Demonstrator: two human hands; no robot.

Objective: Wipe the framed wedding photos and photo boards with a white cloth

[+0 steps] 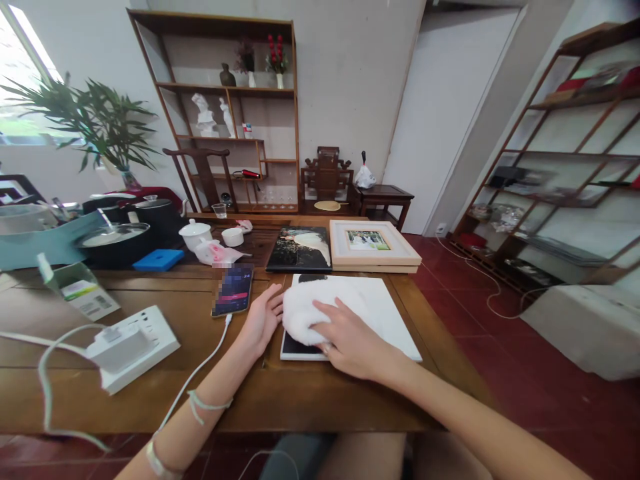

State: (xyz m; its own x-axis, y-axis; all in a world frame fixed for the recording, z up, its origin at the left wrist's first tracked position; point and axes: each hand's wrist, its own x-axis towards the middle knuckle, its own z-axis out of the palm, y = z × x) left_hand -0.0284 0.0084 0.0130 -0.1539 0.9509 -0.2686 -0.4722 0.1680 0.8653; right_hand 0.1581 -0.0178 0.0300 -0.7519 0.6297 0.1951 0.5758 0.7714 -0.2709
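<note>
A fluffy white cloth (pixel 303 303) lies bunched on a flat white panel (pixel 393 320) with dark patches, possibly a picture print. My right hand (pixel 345 337) grips the cloth from above and presses it against the panel, its index finger extended. Beside the panel's left edge is my left hand (pixel 265 317), its fingers loosely stretched and close to the cloth; whether they touch it I cannot tell. The cloth and my right hand cover part of the panel's surface.
Behind the panel lie a dark photo print (pixel 300 250) and a light wood-framed picture (pixel 367 243). To the left are a charging phone (pixel 233 290), a white power strip (pixel 137 347), a blue block (pixel 159 259), a small opened box (pixel 83 293) and a lidded white bowl (pixel 195 231).
</note>
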